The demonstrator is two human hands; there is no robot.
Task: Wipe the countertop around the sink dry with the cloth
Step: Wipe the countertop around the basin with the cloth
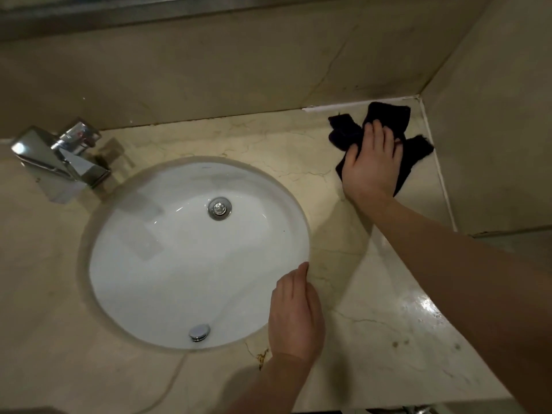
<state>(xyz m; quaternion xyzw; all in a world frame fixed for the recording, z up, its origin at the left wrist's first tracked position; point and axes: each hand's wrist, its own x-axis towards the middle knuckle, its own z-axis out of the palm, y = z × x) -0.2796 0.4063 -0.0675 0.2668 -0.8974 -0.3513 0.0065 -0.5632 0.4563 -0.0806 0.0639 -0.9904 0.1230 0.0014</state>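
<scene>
Marble countertop (pixel 388 324): right hand (pixel 372 168) presses flat on black cloth (pixel 385 118); left hand (pixel 295 312) relaxed.

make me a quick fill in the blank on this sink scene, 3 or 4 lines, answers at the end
1. The right hand presses a ____ cloth flat on the countertop.
2. That cloth lies in the corner of the countertop, on the far side of the sink from the ____.
3. The left hand rests at the sink's rim and holds ____.
4. The chrome tap stands to the ____ of the sink.

Missing words: black; tap; nothing; left
</scene>
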